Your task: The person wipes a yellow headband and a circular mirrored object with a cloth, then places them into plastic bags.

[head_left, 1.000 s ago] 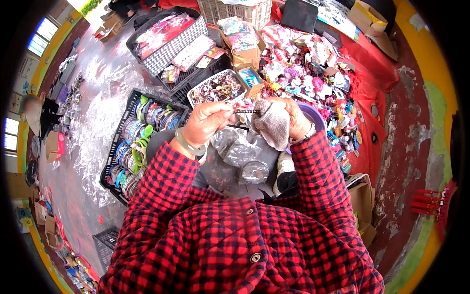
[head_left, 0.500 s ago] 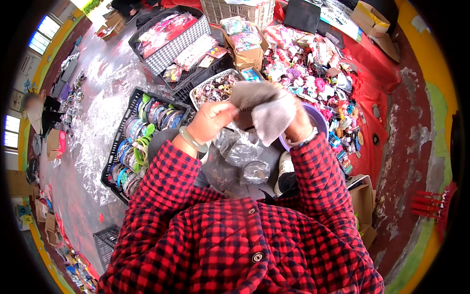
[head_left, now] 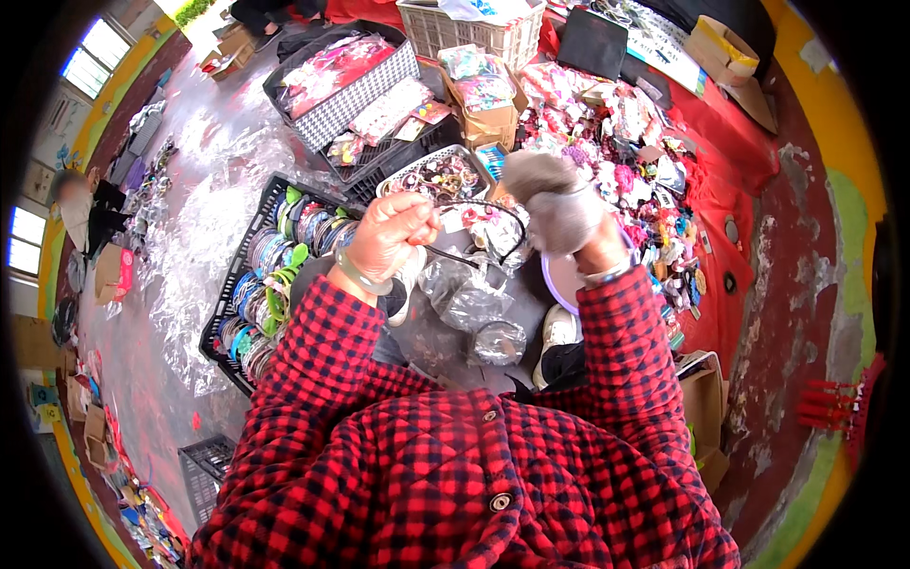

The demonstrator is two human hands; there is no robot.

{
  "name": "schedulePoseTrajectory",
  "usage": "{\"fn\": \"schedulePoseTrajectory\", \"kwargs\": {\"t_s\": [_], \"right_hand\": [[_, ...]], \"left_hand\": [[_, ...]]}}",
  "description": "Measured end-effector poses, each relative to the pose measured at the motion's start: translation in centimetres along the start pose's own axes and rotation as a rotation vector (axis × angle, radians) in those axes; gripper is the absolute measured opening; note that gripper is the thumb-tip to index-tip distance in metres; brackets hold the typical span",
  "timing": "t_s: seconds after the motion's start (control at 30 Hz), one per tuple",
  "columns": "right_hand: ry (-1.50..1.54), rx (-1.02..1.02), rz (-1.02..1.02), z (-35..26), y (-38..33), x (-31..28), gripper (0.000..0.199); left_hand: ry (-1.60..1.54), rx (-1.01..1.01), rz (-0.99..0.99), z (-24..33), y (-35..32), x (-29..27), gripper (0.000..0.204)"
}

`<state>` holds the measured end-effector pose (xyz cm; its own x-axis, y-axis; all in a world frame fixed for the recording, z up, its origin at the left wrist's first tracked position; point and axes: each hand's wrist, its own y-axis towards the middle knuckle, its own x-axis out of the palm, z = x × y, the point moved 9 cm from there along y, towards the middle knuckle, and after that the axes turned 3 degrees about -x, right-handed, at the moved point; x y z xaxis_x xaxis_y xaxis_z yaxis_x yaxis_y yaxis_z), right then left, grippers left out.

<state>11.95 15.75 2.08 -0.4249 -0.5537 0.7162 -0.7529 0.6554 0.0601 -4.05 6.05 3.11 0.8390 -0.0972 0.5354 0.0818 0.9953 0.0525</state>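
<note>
My left hand [head_left: 391, 237] is closed, its fingers pinching one end of a thin black hoop that looks like a headband [head_left: 520, 228]. The hoop curves across toward my right hand [head_left: 605, 248]. A grey cloth [head_left: 559, 204] is bunched over that hand and hides its fingers; the hand appears to grip it. Whether the cloth touches the hoop I cannot tell. Below both hands, clear plastic bags [head_left: 464, 289] lie between my shoes, with a round plastic-wrapped bundle [head_left: 498, 342] nearer me. A purple tub [head_left: 557, 284] stands partly behind my right wrist.
At left, a black crate [head_left: 227, 284] holds several rows of coloured headbands. A white basket [head_left: 384, 182] of hair ties sits ahead, beside a cardboard box [head_left: 489, 123] of packets. Small accessories [head_left: 626, 161] are heaped on red cloth [head_left: 735, 171] at right. A person [head_left: 90, 209] is far left.
The black hoop now shows stretched out between my hands. My left hand has moved slightly right and down, and the right has moved right with the grey cloth, widening the gap.
</note>
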Motion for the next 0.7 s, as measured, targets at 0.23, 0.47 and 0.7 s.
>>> {"fn": "schedulePoseTrajectory", "kwargs": {"t_s": [0.23,0.47,0.7], "right_hand": [[-0.825,-0.291,-0.203,1.0,-2.1,5.5,0.021],[-0.024,-0.306,-0.041,0.2,-1.9,-0.1,0.037],[-0.896,-0.445,0.171,-2.1,-1.7,-13.0,0.034]], "left_hand": [[0.062,-0.059,0.151,-0.2,-1.1,1.7,0.016],[-0.167,0.148,0.104,3.9,-3.7,0.8,0.01],[0.296,0.387,0.519,13.2,-13.7,-11.0,0.018]]}}
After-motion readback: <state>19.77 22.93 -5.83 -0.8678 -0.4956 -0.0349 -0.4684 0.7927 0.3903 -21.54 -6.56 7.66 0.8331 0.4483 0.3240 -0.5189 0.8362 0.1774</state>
